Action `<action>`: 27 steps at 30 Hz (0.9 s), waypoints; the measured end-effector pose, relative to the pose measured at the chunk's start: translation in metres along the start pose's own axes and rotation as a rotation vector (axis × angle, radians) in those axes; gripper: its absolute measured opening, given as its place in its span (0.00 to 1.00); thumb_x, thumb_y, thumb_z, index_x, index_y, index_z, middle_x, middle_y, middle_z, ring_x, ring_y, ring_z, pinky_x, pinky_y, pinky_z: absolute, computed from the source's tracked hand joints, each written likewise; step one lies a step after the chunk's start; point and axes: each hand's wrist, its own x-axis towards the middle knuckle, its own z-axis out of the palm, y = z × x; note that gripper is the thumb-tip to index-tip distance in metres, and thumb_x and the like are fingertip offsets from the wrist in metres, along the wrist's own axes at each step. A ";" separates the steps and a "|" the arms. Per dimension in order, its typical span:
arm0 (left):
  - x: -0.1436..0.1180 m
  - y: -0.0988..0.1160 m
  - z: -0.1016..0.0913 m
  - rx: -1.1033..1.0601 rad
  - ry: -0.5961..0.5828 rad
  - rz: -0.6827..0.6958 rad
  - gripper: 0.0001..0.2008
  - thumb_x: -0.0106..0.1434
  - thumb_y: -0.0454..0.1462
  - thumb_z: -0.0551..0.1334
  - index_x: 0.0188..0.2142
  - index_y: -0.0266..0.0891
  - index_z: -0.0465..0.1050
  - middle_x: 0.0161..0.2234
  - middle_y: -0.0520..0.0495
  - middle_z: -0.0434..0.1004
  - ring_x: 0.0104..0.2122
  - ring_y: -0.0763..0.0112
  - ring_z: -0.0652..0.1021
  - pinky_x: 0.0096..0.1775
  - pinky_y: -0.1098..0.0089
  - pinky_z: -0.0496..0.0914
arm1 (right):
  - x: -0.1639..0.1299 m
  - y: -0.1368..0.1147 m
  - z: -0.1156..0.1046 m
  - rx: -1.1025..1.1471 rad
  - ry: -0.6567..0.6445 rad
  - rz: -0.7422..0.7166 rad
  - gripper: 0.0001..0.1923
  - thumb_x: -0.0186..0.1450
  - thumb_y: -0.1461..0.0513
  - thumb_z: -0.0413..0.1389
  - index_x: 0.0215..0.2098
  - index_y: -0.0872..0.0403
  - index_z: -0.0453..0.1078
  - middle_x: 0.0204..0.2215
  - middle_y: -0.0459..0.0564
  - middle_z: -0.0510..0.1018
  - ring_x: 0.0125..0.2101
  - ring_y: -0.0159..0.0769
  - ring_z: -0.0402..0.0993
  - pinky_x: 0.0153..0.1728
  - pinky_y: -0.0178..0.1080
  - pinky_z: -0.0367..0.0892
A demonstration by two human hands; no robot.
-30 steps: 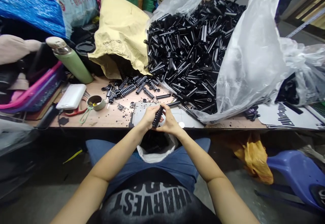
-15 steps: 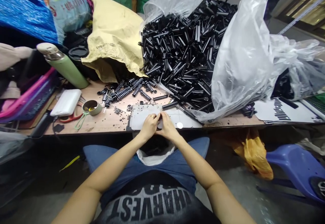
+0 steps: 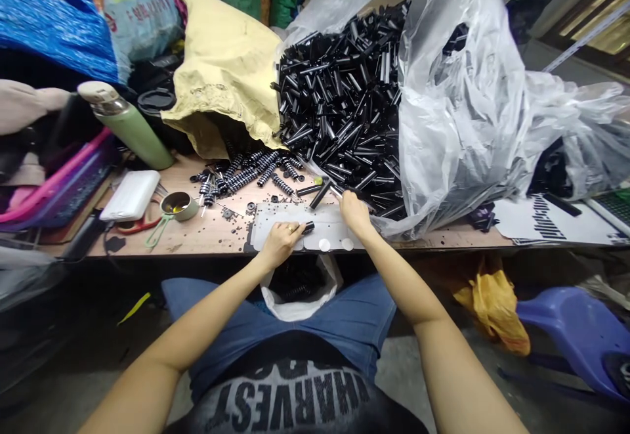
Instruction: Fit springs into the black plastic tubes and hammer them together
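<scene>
My left hand (image 3: 280,240) rests on a white sheet (image 3: 275,218) at the table's front edge, fingers closed around a short black tube (image 3: 308,227). My right hand (image 3: 352,212) reaches forward to the foot of a big heap of black tubes (image 3: 344,106) and pinches a black tube (image 3: 321,193) that sticks up to the left. The heap spills out of a clear plastic bag (image 3: 457,119). Ribbed black springs (image 3: 246,174) lie scattered in front of a yellow paper sack (image 3: 226,66).
A small white bag with dark parts (image 3: 300,286) sits on my lap under the table edge. On the left stand a green flask (image 3: 125,125), a white power bank (image 3: 130,194) and a small metal cup (image 3: 180,204). A blue stool (image 3: 575,335) stands at the right.
My hands were together on one black piece by the table edge. They have parted: the right hand moved forward to the heap and took a tube, the left stays on the sheet.
</scene>
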 end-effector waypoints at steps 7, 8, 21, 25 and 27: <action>-0.001 0.013 -0.006 0.145 0.010 -0.075 0.18 0.68 0.30 0.50 0.55 0.37 0.68 0.46 0.39 0.76 0.43 0.60 0.73 0.41 0.59 0.61 | 0.035 -0.002 -0.035 0.169 0.108 0.164 0.21 0.73 0.53 0.36 0.43 0.56 0.65 0.39 0.58 0.77 0.38 0.43 0.74 0.36 0.38 0.60; -0.002 0.014 -0.005 0.145 0.016 -0.081 0.19 0.68 0.30 0.49 0.55 0.37 0.68 0.46 0.39 0.76 0.44 0.60 0.73 0.42 0.58 0.61 | 0.024 0.001 -0.035 0.174 0.085 0.155 0.21 0.73 0.53 0.36 0.42 0.56 0.65 0.37 0.58 0.78 0.37 0.43 0.74 0.36 0.37 0.59; -0.004 0.032 0.000 0.116 -0.079 -0.147 0.22 0.69 0.32 0.45 0.60 0.33 0.62 0.56 0.35 0.69 0.55 0.54 0.69 0.54 0.51 0.58 | -0.128 -0.021 -0.020 0.163 -0.193 -0.014 0.18 0.73 0.55 0.37 0.36 0.54 0.64 0.24 0.50 0.75 0.24 0.36 0.71 0.26 0.35 0.52; -0.001 0.054 0.009 0.115 -0.110 -0.190 0.28 0.68 0.39 0.49 0.61 0.19 0.56 0.62 0.26 0.56 0.63 0.49 0.57 0.61 0.53 0.51 | -0.128 -0.050 -0.031 0.276 -0.055 -0.146 0.23 0.73 0.54 0.32 0.38 0.54 0.64 0.27 0.52 0.76 0.26 0.35 0.72 0.27 0.34 0.55; 0.001 0.057 0.012 0.111 -0.133 -0.193 0.28 0.66 0.37 0.49 0.61 0.16 0.54 0.62 0.24 0.55 0.63 0.49 0.56 0.61 0.53 0.51 | -0.129 -0.064 -0.027 0.211 -0.156 -0.218 0.22 0.73 0.53 0.34 0.38 0.54 0.65 0.28 0.53 0.77 0.25 0.37 0.72 0.26 0.35 0.54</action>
